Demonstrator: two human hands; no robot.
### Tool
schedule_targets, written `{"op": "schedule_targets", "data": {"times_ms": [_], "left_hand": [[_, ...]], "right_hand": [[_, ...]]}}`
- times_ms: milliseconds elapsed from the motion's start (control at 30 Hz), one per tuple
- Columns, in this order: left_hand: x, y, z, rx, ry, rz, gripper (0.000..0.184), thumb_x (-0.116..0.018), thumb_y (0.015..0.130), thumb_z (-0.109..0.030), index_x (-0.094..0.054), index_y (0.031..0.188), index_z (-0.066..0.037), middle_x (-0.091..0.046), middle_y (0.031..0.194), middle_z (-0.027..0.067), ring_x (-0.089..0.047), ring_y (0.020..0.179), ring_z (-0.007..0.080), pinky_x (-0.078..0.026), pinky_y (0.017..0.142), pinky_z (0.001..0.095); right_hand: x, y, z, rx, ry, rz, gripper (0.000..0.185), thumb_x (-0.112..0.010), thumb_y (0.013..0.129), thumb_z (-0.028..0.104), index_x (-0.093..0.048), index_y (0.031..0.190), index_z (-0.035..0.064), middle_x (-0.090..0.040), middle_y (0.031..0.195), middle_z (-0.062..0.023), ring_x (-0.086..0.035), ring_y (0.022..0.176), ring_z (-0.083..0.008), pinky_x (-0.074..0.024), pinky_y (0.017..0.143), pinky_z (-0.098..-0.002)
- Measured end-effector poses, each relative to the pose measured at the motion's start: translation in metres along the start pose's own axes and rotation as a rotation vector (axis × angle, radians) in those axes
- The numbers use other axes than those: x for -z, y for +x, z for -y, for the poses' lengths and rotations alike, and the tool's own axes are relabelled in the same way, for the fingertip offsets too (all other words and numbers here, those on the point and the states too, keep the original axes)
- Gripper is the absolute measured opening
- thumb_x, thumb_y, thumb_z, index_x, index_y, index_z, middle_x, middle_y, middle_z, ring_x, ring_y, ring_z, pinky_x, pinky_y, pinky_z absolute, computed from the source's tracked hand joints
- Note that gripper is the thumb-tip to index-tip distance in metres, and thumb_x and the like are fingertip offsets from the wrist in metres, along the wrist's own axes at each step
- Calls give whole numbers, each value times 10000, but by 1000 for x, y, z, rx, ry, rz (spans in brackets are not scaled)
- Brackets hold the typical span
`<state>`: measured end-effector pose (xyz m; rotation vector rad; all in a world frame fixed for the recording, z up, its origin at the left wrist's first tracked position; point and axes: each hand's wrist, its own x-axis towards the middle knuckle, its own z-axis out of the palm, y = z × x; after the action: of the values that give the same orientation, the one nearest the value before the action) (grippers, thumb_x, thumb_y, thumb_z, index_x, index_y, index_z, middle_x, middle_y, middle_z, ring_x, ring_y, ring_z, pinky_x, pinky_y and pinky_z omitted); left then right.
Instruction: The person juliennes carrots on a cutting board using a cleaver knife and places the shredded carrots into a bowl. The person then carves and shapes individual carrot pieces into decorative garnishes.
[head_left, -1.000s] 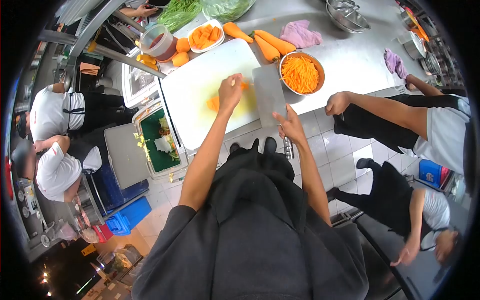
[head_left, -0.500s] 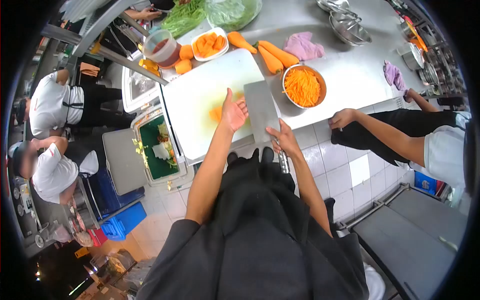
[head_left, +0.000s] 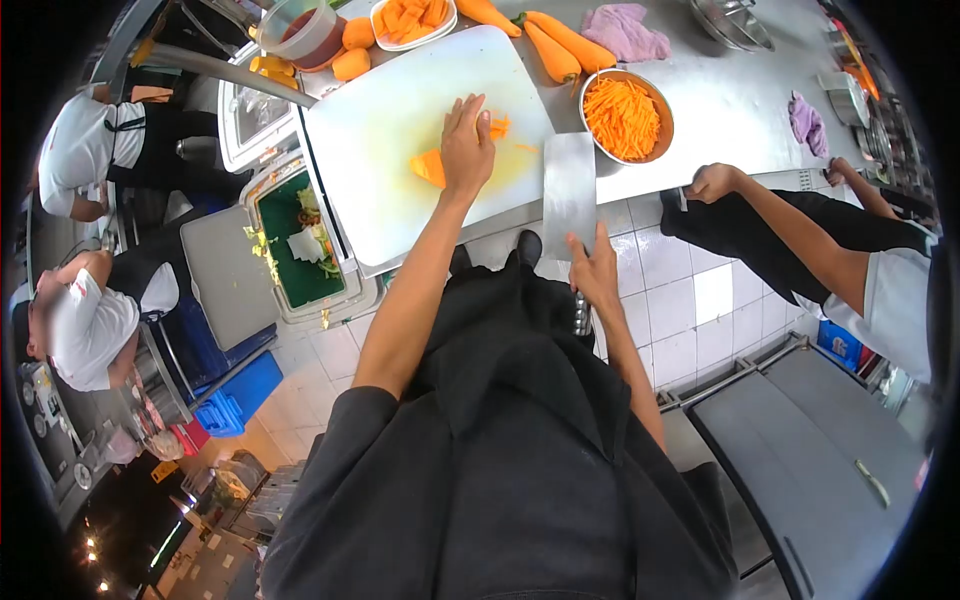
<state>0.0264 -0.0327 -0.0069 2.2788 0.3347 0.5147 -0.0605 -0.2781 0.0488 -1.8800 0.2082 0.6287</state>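
My right hand grips the handle of a cleaver. Its broad blade points away from me, off the right edge of the white cutting board. Over the board, my left hand is open, fingers stretched forward. Just past its fingertips some cut carrot bits show; the hand partly hides what lies under it. An orange carrot chunk rests left of my left wrist. To the right of the board stands a metal bowl heaped with carrot shreds.
Whole carrots, a white dish of carrot pieces and a purple cloth lie behind. Left of the board is a green-lined bin. A co-worker's hand is at the right; other people work at the left.
My left hand has turned from palm-up to palm-down and reached over the board. The cleaver has moved right, away from the board, in my right hand. The view has shifted.
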Motion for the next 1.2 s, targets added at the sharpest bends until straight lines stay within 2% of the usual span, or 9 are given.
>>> {"op": "schedule_targets", "data": {"times_ms": [133, 300, 533, 700, 800, 1000, 1067, 1133, 1200], "left_hand": [[-27, 1, 17, -164, 165, -93, 442, -435, 1017, -292, -518, 1330, 8, -477, 1394, 268, -363, 1369, 405, -231, 1141, 551], [-25, -5, 4, -157, -11, 126, 432, -408, 1026, -271, -511, 1334, 15, -463, 1423, 228, -397, 1356, 363, -280, 1153, 440], [-30, 9, -2, -67, -217, -49, 395, -476, 991, -193, -529, 1291, 58, -466, 1404, 265, -401, 1347, 392, -266, 1161, 439], [-50, -2, -8, -17, -245, 21, 438, -459, 987, -165, -459, 1360, 66, -402, 1464, 256, -338, 1397, 377, -220, 1180, 429], [-68, 9, -57, -186, -306, 101, 448, -376, 1011, -182, -432, 1389, 52, -402, 1450, 267, -322, 1400, 389, -234, 1176, 422], [-144, 32, -129, -376, -627, 169, 365, -382, 1000, -195, -459, 1295, 6, -478, 1293, 213, -459, 1214, 349, -339, 1057, 407], [-161, 50, -127, -269, -613, 274, 270, -427, 966, -158, -520, 1174, -12, -547, 1141, 192, -531, 1073, 340, -413, 958, 418], [-166, 69, -120, -222, -549, 325, 186, -471, 933, -122, -580, 1052, -30, -616, 989, 172, -602, 932, 331, -487, 858, 429], [-155, 87, -115, -424, -427, 162, 233, -459, 946, -160, -582, 1058, 3, -612, 1031, 207, -580, 1001, 379, -448, 909, 454]], "right_hand": [[-13, -3, -21, 48, 152, -17, 307, -577, 971, 189, -455, 1186, 7, -593, 771, -91, -433, 367, -97, -338, 328, -263], [-35, 18, -18, 43, 302, 46, 312, -568, 970, 152, -419, 1207, 14, -551, 677, -84, -457, 372, -117, -357, 325, -293], [-77, 51, 13, 152, 106, 191, 346, -558, 969, 146, -409, 1253, 16, -573, 751, -112, -468, 386, -132, -380, 342, -294], [-68, 49, -16, 49, 253, 193, 555, -618, 947, 215, -354, 1397, 28, -609, 989, -144, -470, 428, -119, -365, 339, -273], [-35, 34, -14, 163, 270, 19, 732, -637, 938, 179, -194, 1498, 17, -582, 945, -173, -456, 384, -136, -350, 303, -274], [30, 8, 34, 216, 304, -167, 590, -590, 920, 62, -316, 1439, 3, -604, 966, -155, -494, 421, -148, -403, 346, -269], [54, 13, -25, 476, -162, -296, 494, -596, 933, 111, -383, 1362, -11, -617, 898, -146, -545, 490, -136, -438, 408, -289], [49, -28, 50, 75, -15, -311, 469, -580, 955, 153, -371, 1333, -30, -592, 662, -107, -564, 462, -139, -421, 389, -315], [48, -33, 52, 126, 19, -326, 393, -562, 961, 148, -383, 1264, -28, -535, 554, -90, -528, 404, -157, -412, 370, -325]]}}
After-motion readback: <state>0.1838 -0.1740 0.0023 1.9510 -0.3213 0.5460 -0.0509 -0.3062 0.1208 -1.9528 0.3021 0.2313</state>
